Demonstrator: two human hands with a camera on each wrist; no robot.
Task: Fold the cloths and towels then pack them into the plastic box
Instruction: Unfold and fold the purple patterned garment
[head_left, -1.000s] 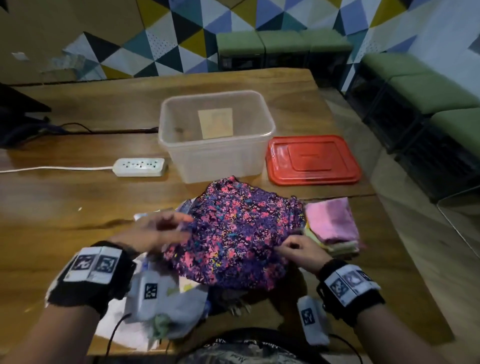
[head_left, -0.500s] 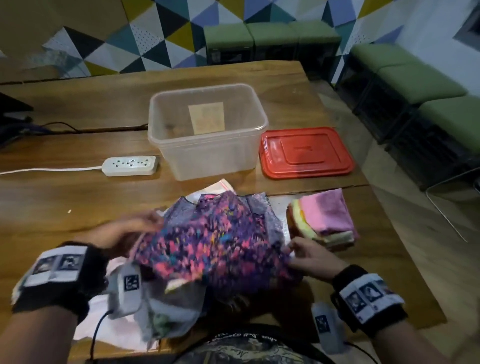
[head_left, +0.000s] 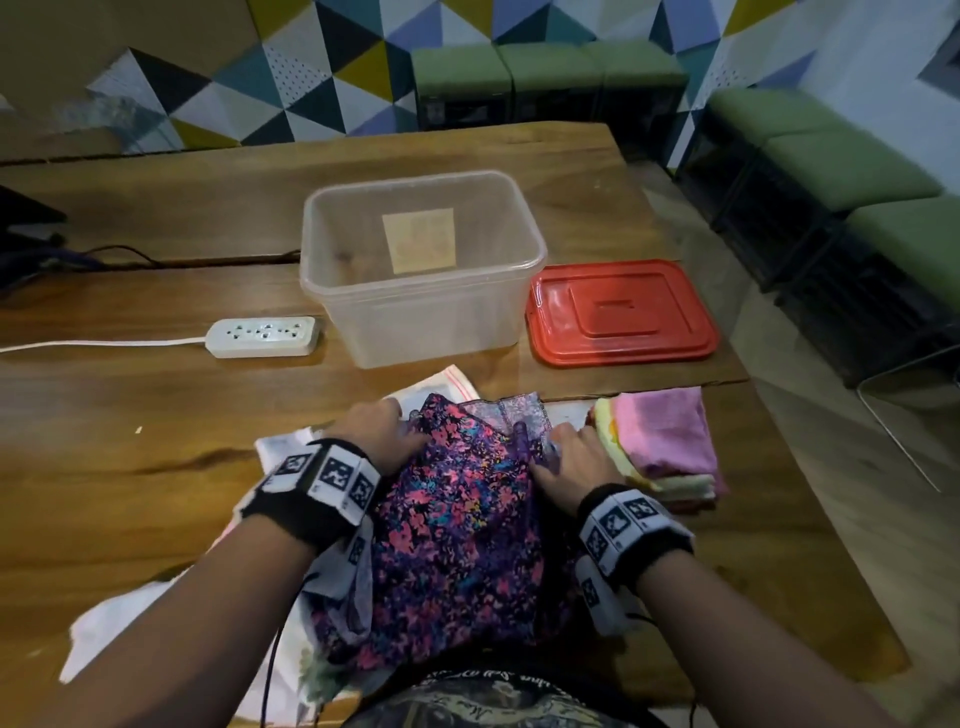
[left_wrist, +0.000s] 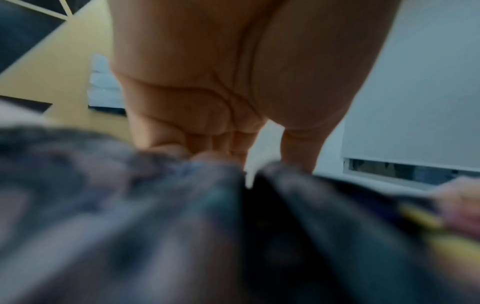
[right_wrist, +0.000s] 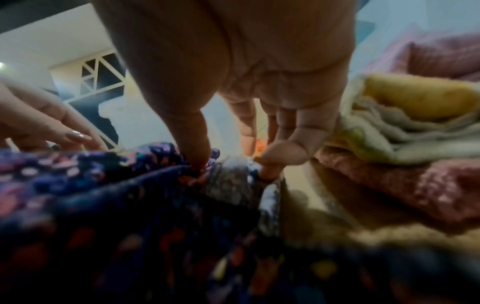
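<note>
— Where's the cloth?

— The floral cloth (head_left: 457, 525) lies low in the middle of the head view, on the table (head_left: 130, 426), over some white cloths (head_left: 119, 629). The left hand (head_left: 382, 434) grips its upper left edge; the right hand (head_left: 569, 462) pinches its upper right edge between thumb and fingers (right_wrist: 283, 156).

— And the box?

— The box (head_left: 421, 270) stands at centre, above the hands, with a paper label inside. Its red lid (head_left: 621, 312) lies just right of it. A folded stack (head_left: 660, 447), pink on top, sits right of the right hand. A power strip (head_left: 262, 336) lies left of the box.
</note>
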